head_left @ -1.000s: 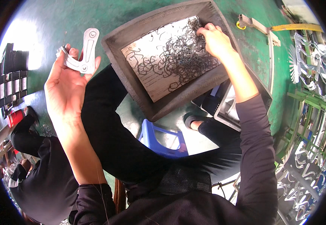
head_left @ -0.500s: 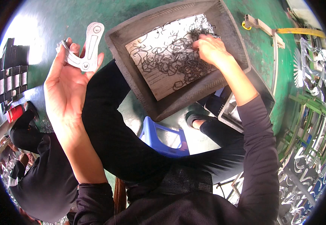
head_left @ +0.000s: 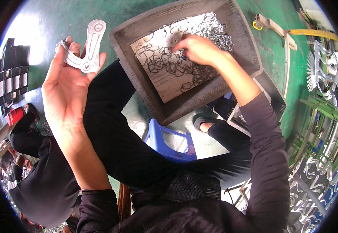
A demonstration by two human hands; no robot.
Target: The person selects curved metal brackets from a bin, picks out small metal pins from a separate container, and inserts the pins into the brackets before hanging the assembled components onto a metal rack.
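My left hand [head_left: 66,93] is raised palm up at the left, its fingers curled around a silver V-shaped metal bracket [head_left: 93,48] with a round hole at the bend and another near the tip. My right hand [head_left: 200,49] is inside a grey plastic crate [head_left: 157,108], low over a heap of thin bent wire hooks [head_left: 165,64]. Its fingers are drawn together and point down to the left; whatever is between the fingertips is too small to tell. Under the hooks lies a pale sheet of cardboard [head_left: 167,93].
A blue plastic stool [head_left: 155,136] stands below the crate. Beside the crate's right corner is a second grey crate [head_left: 272,93]. Another person in black [head_left: 44,186] sits at the lower left. Green racks [head_left: 316,128] with silver metal parts line the right, near a metal stand [head_left: 285,58].
My right hand has moved left across the hooks, away from the heap's far right side. My left hand, still holding the bracket, has shifted slightly left and up.
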